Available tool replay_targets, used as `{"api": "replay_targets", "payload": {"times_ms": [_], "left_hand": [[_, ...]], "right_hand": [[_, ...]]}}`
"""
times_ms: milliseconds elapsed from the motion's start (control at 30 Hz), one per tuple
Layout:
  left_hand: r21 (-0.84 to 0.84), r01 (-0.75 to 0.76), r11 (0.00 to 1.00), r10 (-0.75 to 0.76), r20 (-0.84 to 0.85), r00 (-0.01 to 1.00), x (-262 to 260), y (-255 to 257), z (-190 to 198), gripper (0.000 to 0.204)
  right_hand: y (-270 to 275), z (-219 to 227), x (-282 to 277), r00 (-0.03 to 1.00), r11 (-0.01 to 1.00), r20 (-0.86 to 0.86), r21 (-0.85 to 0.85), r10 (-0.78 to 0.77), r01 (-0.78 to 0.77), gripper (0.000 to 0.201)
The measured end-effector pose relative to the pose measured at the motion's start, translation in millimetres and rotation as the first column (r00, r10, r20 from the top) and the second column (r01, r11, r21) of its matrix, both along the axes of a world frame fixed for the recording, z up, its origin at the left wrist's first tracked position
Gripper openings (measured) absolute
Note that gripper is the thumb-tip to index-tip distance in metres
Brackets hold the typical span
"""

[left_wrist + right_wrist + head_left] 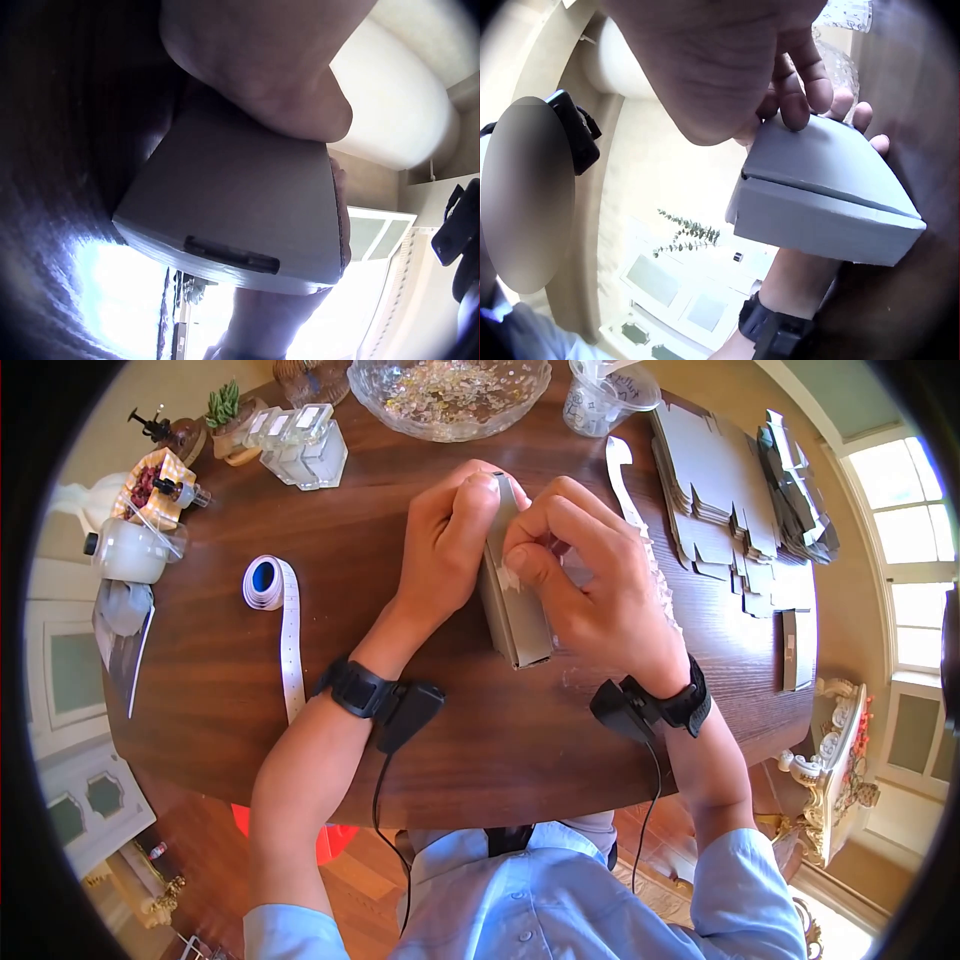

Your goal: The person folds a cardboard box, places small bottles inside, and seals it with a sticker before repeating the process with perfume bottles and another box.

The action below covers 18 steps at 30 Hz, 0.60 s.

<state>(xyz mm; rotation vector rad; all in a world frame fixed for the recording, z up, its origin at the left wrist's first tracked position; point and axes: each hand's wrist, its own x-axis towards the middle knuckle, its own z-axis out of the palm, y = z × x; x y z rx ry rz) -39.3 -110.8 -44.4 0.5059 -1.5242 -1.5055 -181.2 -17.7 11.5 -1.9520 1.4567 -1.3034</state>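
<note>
A small grey cardboard box [518,622] is held on its narrow side between both hands, with a whitish patch on its upper edge. The left hand [447,540] grips the far part, thumb along the top; its fingertips show behind the box [825,161] in the right wrist view. Curled over the near side, the right hand [598,575] has thumb and index finger pinched together at the patch. What lies between those fingertips is hidden. In the left wrist view a dark slot marks the end of the box [232,187], below the left hand [262,67].
A measuring tape [290,630] lies left. Behind are glass jars [305,455], a glass bowl [450,400] of small pieces and a plastic cup [595,405]. A curling white strip [622,475], flat grey cardboard pieces [705,480] and another small box [797,650] lie right.
</note>
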Motion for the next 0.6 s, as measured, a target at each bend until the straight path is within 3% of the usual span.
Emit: {"api": "replay_targets", "payload": {"times_ms": [167, 267, 333, 367, 433, 467, 600], "left_hand": [[-0.028, -0.028, 0.999, 0.028, -0.01, 1.0, -2.9, -2.8, -6.1, 0.038], [-0.04, -0.01, 0.999, 0.009, -0.021, 1.0, -3.0, -6.0, -10.6, 0.037], [-0.018, -0.012, 1.0, 0.012, -0.001, 1.0, -3.8, -6.8, -11.4, 0.038], [-0.02, 0.005, 1.0, -0.005, -0.009, 1.0, -3.2, -7.5, -11.6, 0.038], [-0.104, 0.019, 0.994, -0.005, 0.135, 0.991, 0.7, -13.6, -13.5, 0.05], [-0.114, 0.042, 0.993, -0.033, 0.087, 0.996, 0.1, -15.0, -18.9, 0.053], [-0.025, 0.016, 1.0, -0.013, 0.112, 0.994, -1.2, -13.7, -21.4, 0.056]], "right_hand": [[6.3, 6.2, -11.0, 0.999, 0.997, 0.002, 0.049, 0.054, -0.054, 0.005], [23.8, 16.7, -16.2, 0.997, 0.984, 0.049, 0.168, 0.057, -0.065, 0.005], [43.8, 24.1, -25.9, 0.978, 0.967, 0.21, 0.244, 0.021, -0.073, 0.007], [54.7, 30.7, -36.4, 0.979, 0.969, 0.201, 0.242, 0.004, -0.054, 0.007], [82.8, 45.3, -52.4, 0.928, 0.846, 0.343, 0.529, -0.143, -0.065, 0.013], [94.4, 52.2, -54.3, 0.917, 0.81, 0.311, 0.586, -0.251, 0.023, 0.017], [138.2, 38.1, -82.2, 0.884, 0.718, 0.234, 0.681, -0.404, 0.147, 0.01]]}}
